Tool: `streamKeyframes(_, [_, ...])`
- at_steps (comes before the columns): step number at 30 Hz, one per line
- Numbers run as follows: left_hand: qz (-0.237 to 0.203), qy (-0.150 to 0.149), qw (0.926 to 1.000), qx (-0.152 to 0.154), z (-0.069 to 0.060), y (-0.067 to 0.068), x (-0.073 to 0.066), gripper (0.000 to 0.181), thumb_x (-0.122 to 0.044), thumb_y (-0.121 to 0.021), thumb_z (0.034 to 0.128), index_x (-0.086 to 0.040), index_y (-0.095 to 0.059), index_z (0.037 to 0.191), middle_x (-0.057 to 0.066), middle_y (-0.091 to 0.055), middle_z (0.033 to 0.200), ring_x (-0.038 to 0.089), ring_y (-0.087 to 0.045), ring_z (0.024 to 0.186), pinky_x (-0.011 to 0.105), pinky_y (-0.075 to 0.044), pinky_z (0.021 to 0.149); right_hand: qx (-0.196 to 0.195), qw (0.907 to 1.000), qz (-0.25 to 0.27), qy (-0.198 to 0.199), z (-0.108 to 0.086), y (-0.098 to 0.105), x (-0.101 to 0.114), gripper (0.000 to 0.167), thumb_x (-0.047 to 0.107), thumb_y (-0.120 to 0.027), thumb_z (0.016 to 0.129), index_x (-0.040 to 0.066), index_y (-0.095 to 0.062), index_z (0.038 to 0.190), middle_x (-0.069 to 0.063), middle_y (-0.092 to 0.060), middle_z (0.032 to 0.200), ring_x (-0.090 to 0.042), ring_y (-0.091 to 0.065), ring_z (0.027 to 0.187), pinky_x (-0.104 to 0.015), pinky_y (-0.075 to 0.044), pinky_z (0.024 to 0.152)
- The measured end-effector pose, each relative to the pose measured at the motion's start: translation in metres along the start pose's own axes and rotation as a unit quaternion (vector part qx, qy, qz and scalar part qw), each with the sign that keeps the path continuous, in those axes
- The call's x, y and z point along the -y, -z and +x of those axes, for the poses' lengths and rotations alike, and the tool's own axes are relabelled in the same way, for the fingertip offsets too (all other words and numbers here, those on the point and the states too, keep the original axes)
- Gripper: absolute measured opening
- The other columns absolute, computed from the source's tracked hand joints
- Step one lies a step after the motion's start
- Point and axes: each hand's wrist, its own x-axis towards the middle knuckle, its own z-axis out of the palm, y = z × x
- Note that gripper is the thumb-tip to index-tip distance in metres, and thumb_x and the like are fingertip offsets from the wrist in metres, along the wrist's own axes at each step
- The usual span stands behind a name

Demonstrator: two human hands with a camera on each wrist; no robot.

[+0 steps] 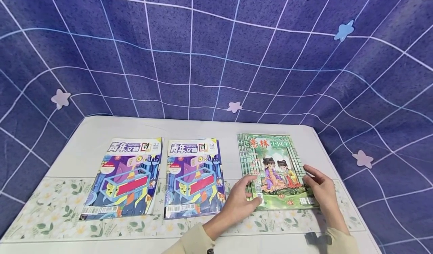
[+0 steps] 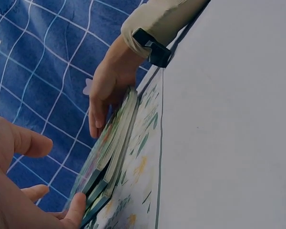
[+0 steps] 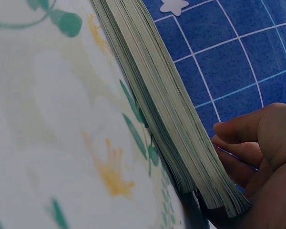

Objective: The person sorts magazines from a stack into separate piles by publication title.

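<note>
A stack of green magazines [image 1: 277,171], with two cartoon children on the top cover, lies at the right of the table. Its layers are staggered, so several spines show along the left side. My left hand [image 1: 238,201] is at that left side, thumb and fingers spread; in the left wrist view one fingertip [image 2: 76,207] of it meets the spines. At the opposite edge is my right hand [image 1: 323,190], its fingers against or just beside the pages. The right wrist view shows the page edges [image 3: 176,124] close up, with the thumb a little apart from them.
Two piles of purple-and-blue magazines lie to the left, one far left [image 1: 123,178] and one nearer the middle [image 1: 194,178]. A white cloth with a floral band [image 1: 50,209] covers the table. Behind hangs a blue gridded curtain [image 1: 209,66] with stars.
</note>
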Motion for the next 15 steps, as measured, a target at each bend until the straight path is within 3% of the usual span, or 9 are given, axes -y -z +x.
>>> streamKeyframes(3, [0.001, -0.001, 1.0000, -0.002, -0.0002, -0.0001, -0.0011, 0.071, -0.011, -0.081, 0.0945, -0.009, -0.054, 0.160, 0.022, -0.051, 0.162, 0.043, -0.073, 0.114, 0.042, -0.065, 0.091, -0.005, 1.0000, 0.004, 0.001, 0.0002, 0.0006, -0.0012, 0.044, 0.004, -0.072, 0.106, 0.002, -0.068, 0.150, 0.006, -0.075, 0.134, 0.011, -0.063, 0.093, -0.009, -0.052, 0.080])
streamKeyframes(10, [-0.001, 0.006, 1.0000, -0.007, -0.0003, 0.0002, 0.0009, 0.069, -0.012, -0.080, 0.0956, -0.010, -0.055, 0.159, 0.024, -0.054, 0.158, 0.042, -0.073, 0.114, 0.042, -0.065, 0.090, -0.041, 0.9975, 0.052, 0.025, 0.0006, 0.0009, -0.0007, 0.038, 0.003, -0.070, 0.107, -0.001, -0.072, 0.145, 0.031, -0.073, 0.114, 0.007, -0.063, 0.085, -0.012, -0.055, 0.071])
streamKeyframes(15, [-0.012, 0.002, 0.9999, -0.011, -0.0001, 0.0007, 0.0014, 0.067, -0.010, -0.080, 0.0960, -0.008, -0.055, 0.158, 0.027, -0.056, 0.155, 0.042, -0.075, 0.112, 0.040, -0.065, 0.090, -0.061, 0.9936, 0.091, 0.027, 0.0000, -0.0012, 0.0025, 0.035, 0.002, -0.071, 0.107, -0.003, -0.073, 0.141, 0.031, -0.075, 0.109, 0.005, -0.066, 0.085, -0.011, -0.055, 0.070])
